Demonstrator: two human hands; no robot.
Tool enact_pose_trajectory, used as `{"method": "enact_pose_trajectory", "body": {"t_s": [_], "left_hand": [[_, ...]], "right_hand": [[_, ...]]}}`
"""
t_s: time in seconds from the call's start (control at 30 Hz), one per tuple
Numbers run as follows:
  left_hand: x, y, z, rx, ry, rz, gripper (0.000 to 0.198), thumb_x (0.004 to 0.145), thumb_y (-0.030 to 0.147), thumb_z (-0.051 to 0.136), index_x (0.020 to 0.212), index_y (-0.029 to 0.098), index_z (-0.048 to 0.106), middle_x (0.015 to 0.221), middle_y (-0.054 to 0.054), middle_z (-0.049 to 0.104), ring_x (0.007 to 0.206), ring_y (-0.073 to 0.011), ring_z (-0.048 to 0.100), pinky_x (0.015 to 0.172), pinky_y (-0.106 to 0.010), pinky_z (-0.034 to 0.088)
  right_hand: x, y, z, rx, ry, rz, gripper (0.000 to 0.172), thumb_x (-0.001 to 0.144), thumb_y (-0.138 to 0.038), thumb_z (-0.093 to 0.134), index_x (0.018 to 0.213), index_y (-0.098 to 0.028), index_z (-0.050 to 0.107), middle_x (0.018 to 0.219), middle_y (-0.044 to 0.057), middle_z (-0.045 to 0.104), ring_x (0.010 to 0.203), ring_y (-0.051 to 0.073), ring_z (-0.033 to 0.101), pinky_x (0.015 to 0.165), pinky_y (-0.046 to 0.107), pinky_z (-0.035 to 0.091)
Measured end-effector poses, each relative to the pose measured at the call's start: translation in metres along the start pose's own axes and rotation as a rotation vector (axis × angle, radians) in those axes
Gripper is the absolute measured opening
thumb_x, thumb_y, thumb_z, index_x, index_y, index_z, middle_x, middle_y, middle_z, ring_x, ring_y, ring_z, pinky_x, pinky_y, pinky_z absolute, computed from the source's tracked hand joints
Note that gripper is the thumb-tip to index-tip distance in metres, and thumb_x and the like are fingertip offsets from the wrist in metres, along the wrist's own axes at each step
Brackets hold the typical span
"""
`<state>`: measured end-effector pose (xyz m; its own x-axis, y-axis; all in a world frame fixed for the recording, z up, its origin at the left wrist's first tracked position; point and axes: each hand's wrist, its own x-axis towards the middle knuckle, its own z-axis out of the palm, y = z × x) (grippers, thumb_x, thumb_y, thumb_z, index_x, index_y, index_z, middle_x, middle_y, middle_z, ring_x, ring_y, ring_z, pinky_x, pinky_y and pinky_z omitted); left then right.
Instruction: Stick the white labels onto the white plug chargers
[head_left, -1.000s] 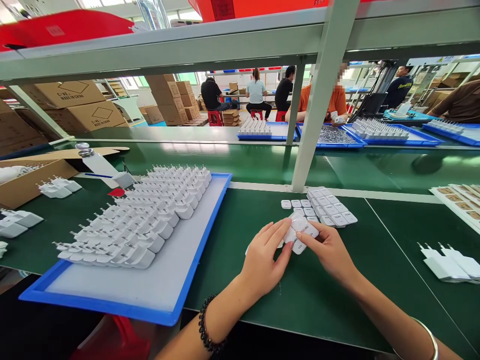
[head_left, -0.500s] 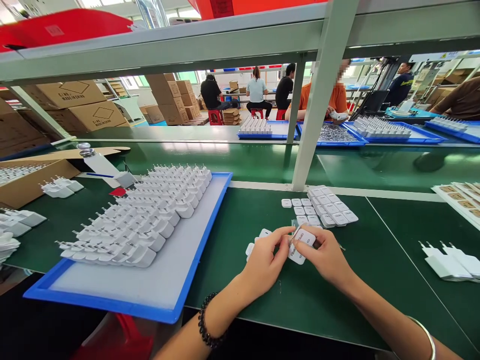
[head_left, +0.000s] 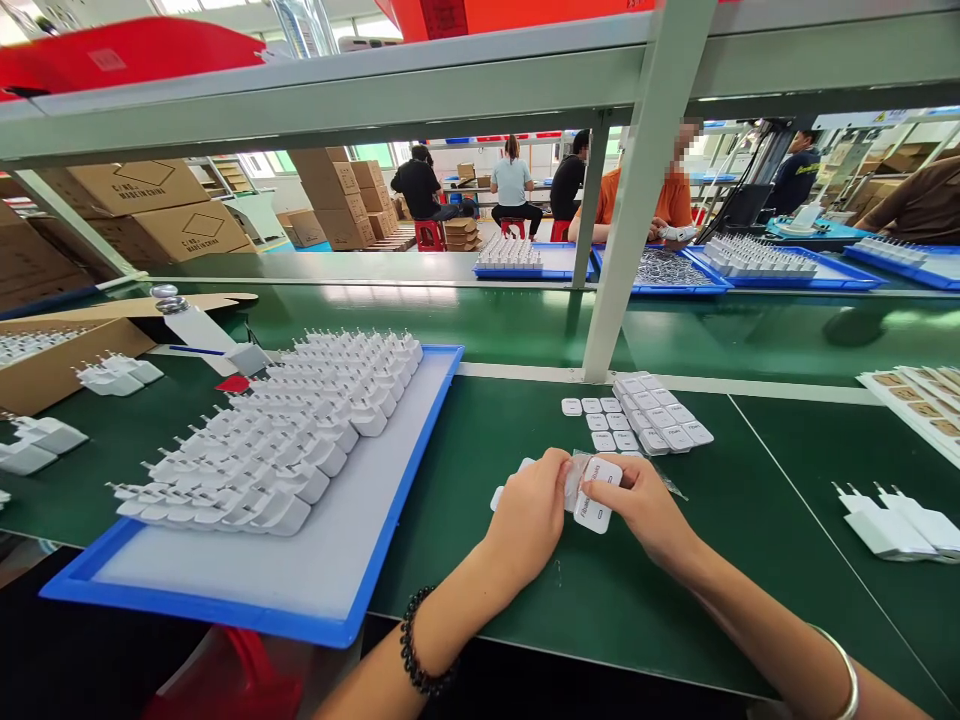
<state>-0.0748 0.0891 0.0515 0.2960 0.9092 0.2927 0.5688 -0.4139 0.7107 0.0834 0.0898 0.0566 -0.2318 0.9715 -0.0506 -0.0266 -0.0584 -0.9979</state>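
Observation:
Between the thumb and fingers of my right hand (head_left: 651, 508) are white rounded-square cover plates (head_left: 598, 512) with printed lettering; more than one overlap there. My left hand (head_left: 529, 512) is closed at their left side, pinching a thin clear plastic film (head_left: 574, 475). Its fingertips are partly hidden. Just behind my left hand, a few white plates (head_left: 498, 495) show on the green table. Beyond my hands, several loose plates (head_left: 602, 439) lie flat beside a layered stack of the same plates (head_left: 666, 415). A scrap of clear film (head_left: 671, 482) sticks out past my right hand.
At left, a blue-rimmed tray (head_left: 405, 490) carries rows of white plug chargers (head_left: 292, 430). More chargers (head_left: 892, 520) lie at right, near white sheets (head_left: 915, 410). A metal post (head_left: 630, 220) stands behind the plates. Co-workers sit across the bench.
My left hand has turned and closed around the film, drawing it slightly left of the plates. My right hand still holds the plates, tilted a little more.

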Motion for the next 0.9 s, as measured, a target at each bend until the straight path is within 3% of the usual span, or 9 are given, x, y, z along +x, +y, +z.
{"method": "enact_pose_trajectory", "body": {"t_s": [0.37, 0.5, 0.67, 0.73, 0.9], "left_hand": [[0.003, 0.002, -0.018, -0.238, 0.055, -0.113, 0.028, 0.101, 0.033, 0.041, 0.084, 0.018, 0.057, 0.066, 0.003, 0.054, 0.058, -0.0100, 0.042, 0.055, -0.022, 0.032], [0.005, -0.006, -0.024, -0.185, 0.081, -0.133, 0.029, 0.100, 0.036, 0.041, 0.085, 0.019, 0.058, 0.065, 0.004, 0.054, 0.057, -0.0105, 0.043, 0.054, -0.022, 0.033], [0.010, -0.030, -0.049, 0.020, 0.262, -0.250, 0.035, 0.101, 0.039, 0.033, 0.088, 0.019, 0.058, 0.072, 0.001, 0.054, 0.065, -0.0140, 0.045, 0.060, -0.025, 0.033], [0.010, -0.037, -0.055, 0.062, 0.213, -0.268, 0.032, 0.099, 0.036, 0.038, 0.086, 0.018, 0.062, 0.072, 0.000, 0.056, 0.064, -0.0147, 0.046, 0.060, -0.026, 0.033], [0.010, -0.031, -0.049, 0.127, -0.080, -0.227, 0.026, 0.089, 0.033, 0.057, 0.075, 0.022, 0.076, 0.073, -0.001, 0.057, 0.064, -0.0147, 0.052, 0.058, -0.027, 0.033]], "right_hand": [[0.006, 0.000, -0.008, 0.159, -0.095, 0.078, 0.013, 0.067, -0.029, 0.072, 0.066, -0.017, 0.069, 0.064, 0.002, 0.064, 0.062, 0.016, 0.053, 0.062, 0.029, 0.039], [0.006, 0.000, -0.009, 0.189, -0.115, 0.079, 0.012, 0.067, -0.028, 0.073, 0.066, -0.016, 0.071, 0.064, 0.002, 0.064, 0.062, 0.015, 0.053, 0.061, 0.028, 0.038], [0.004, -0.002, -0.020, 0.232, -0.087, 0.052, 0.015, 0.069, -0.030, 0.076, 0.064, -0.017, 0.070, 0.062, 0.000, 0.064, 0.059, 0.013, 0.052, 0.059, 0.026, 0.038], [0.004, -0.004, -0.024, 0.243, -0.075, 0.035, 0.015, 0.070, -0.031, 0.077, 0.067, -0.017, 0.072, 0.065, 0.000, 0.066, 0.061, 0.013, 0.054, 0.060, 0.026, 0.039], [0.003, -0.006, -0.022, 0.241, -0.081, 0.008, 0.024, 0.073, -0.039, 0.081, 0.072, -0.016, 0.074, 0.070, 0.002, 0.066, 0.068, 0.015, 0.056, 0.066, 0.027, 0.042]]}}
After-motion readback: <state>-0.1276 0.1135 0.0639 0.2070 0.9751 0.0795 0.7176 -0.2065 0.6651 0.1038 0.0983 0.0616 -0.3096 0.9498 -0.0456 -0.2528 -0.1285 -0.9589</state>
